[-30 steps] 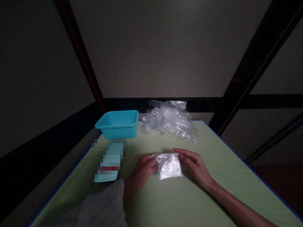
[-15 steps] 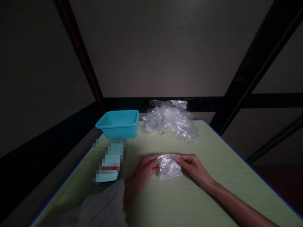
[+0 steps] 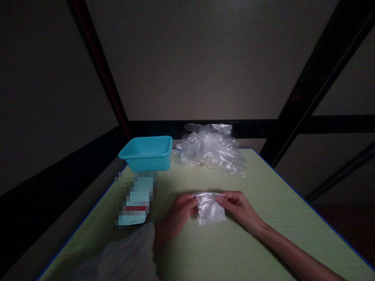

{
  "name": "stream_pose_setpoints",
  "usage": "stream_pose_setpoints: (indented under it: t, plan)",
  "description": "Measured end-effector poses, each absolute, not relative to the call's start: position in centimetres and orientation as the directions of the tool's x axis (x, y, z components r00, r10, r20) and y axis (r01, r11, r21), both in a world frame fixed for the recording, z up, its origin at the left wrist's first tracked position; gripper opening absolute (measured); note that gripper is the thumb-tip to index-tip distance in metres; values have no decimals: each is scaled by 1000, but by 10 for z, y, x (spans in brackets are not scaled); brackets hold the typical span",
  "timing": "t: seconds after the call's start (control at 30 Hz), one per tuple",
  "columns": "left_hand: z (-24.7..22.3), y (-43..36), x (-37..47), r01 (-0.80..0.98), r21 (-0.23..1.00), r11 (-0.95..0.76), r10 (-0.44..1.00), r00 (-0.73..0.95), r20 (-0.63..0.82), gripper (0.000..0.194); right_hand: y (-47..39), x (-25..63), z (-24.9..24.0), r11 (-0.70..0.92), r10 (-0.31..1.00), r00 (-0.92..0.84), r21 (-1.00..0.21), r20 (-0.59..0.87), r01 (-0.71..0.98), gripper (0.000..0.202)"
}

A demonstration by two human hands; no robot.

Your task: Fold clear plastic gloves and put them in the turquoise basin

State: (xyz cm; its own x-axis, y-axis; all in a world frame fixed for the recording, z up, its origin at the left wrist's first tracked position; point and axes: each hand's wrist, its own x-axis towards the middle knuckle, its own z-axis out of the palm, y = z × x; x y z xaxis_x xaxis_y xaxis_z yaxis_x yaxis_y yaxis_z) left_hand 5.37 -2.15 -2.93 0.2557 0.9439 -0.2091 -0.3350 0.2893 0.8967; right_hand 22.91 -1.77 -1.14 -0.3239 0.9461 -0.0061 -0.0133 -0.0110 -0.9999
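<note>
A clear disposable plastic glove, folded to a small, wrinkled rectangle, hangs between my two hands over the near middle of the table. My left hand pinches its upper left corner, thumb in front and fingers behind. At the upper right corner, my right hand holds it the same way. Its top edge is drawn fairly straight, while the lower part hangs free. Farther back lies a loose heap of similar clear plastic gloves, with finger shapes showing at its edges.
A turquoise plastic basin stands at the table's back left corner. In front of it lies a pale green, flat object, mostly blurred by pixels. The light green table has a blue edge and meets a wall at the back.
The lower edge of the folded glove hangs slightly lower. My left fingers have shifted a little at its corner; my right hand has hardly moved.
</note>
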Motion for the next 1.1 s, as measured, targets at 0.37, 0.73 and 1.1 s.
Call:
stream_pose_setpoints:
  t: [0.37,0.73,1.1]
  plan:
    - [-36,-16,54,-427,847,316,944,230,-236,32,-17,230,-15,46,971,-238,-997,31,57,45]
    - [-29,-22,49,-161,975,153,972,203,-119,28,-20,227,-15,-1,943,-332,-999,-15,42,39]
    - [-27,-24,47,-119,984,135,965,241,-103,25,-20,229,-15,24,927,-374,-999,12,27,50]
